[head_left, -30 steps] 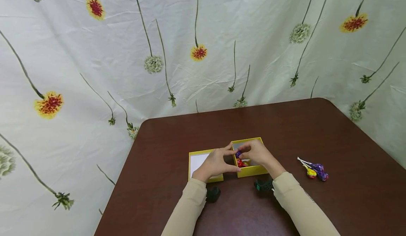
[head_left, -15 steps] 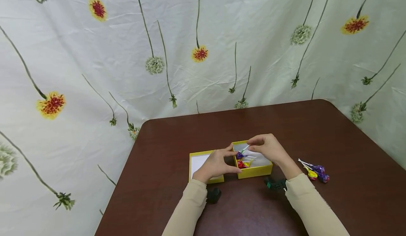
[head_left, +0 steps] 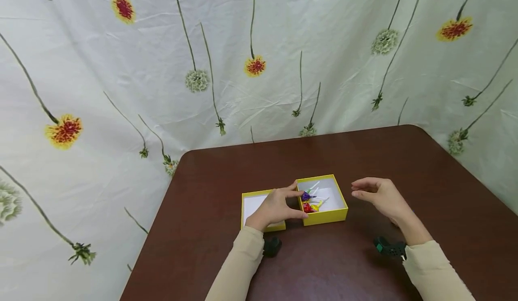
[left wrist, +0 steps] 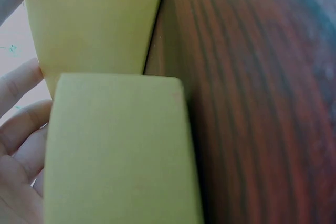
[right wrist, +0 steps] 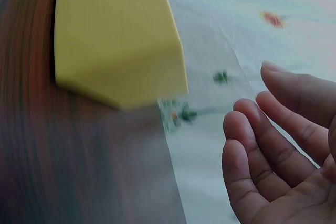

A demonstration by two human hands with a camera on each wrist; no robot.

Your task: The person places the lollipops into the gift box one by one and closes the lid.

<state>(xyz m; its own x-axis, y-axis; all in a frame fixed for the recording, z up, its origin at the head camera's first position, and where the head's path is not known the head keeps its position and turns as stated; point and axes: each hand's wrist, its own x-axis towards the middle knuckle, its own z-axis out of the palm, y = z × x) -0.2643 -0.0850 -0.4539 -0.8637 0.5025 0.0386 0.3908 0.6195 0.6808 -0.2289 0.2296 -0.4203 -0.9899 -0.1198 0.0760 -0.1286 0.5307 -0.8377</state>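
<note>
Just left of the yellow box (head_left: 326, 217), the left hand (head_left: 277, 205) touches its side with thumb and fingers spread, partly covering a yellow tray (head_left: 249, 209). Apart, right of the box, the right hand (head_left: 383, 198) has fingers loosely bent, thumb clear of them. Wrapped lollipops (head_left: 305, 196) lie in the box's left part; their wrapper print seems too small to read. Beyond the box hangs a flower-patterned cloth (head_left: 226, 107).
</note>
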